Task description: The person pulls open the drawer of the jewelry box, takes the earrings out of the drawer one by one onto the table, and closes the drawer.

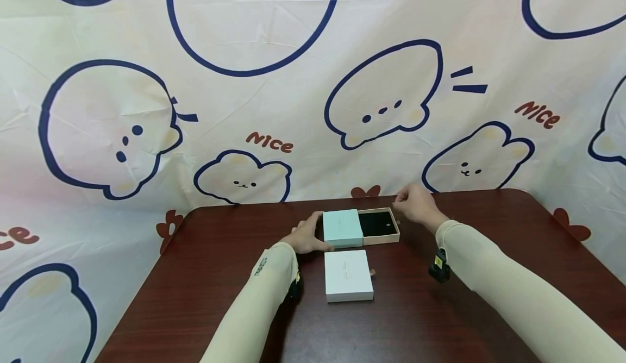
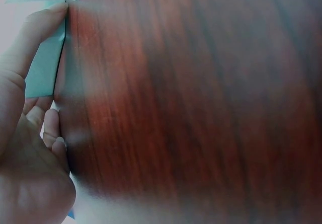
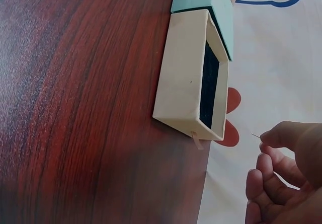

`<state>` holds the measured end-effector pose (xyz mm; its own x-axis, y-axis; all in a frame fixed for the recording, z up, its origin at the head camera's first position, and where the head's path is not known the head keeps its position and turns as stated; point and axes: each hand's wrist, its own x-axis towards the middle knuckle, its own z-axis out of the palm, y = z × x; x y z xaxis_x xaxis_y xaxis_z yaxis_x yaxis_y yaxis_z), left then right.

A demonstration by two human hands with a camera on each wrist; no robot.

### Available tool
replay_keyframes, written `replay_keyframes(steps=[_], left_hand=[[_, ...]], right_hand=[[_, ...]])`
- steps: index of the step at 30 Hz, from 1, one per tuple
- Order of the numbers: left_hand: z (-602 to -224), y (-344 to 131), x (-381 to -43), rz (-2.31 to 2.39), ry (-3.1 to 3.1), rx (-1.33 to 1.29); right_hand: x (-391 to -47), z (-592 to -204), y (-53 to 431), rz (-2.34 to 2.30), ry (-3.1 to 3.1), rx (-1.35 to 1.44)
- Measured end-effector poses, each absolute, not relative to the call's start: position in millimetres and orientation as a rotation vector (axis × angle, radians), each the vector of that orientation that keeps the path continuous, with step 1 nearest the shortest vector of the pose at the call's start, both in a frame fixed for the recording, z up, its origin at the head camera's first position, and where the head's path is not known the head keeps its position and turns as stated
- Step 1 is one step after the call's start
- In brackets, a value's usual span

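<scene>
A mint-green box sleeve [image 1: 342, 228] lies near the table's far edge, its cream drawer [image 3: 182, 68] pulled out to the right. Inside the drawer is a black insert [image 1: 375, 224] with a tiny bright speck on it, too small to identify. My left hand [image 1: 304, 237] grips the sleeve from its left side, thumb at the near edge and fingers toward the far edge. Right of the drawer, above the table's far edge, my right hand [image 1: 417, 205] pinches a thin pin-like piece [image 3: 255, 135] between thumb and index finger. Its kind is not clear.
A closed white box [image 1: 348, 276] with faint lettering lies just in front of the green one, a small tab at its right side. A ribbon tab [image 3: 197, 142] sticks out of the drawer's end. Behind the brown table [image 1: 415, 308] hangs a printed cloth [image 1: 303, 107].
</scene>
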<state>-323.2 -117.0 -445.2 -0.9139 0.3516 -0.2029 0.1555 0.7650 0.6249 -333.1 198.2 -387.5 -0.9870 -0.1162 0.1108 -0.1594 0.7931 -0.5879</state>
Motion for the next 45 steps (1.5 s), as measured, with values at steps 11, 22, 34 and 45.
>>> replay_keyframes(steps=[11,22,34,45], left_hand=[[-445,-117,-322,0.905,2.654,0.383],[-448,-116,-325,0.885,2.661,0.396],[-451,-117,-328,0.890,2.656,0.385],[-450,-117,-327,0.902,2.654,0.381]], right_hand=[[-334,-393,206,0.969,-2.895,0.138],[-335,-401,216,1.011,-2.918,0.005],[-338,-410,222,1.014,-2.954,-0.060],[-338,-421,226,1.014,-2.973,-0.084]])
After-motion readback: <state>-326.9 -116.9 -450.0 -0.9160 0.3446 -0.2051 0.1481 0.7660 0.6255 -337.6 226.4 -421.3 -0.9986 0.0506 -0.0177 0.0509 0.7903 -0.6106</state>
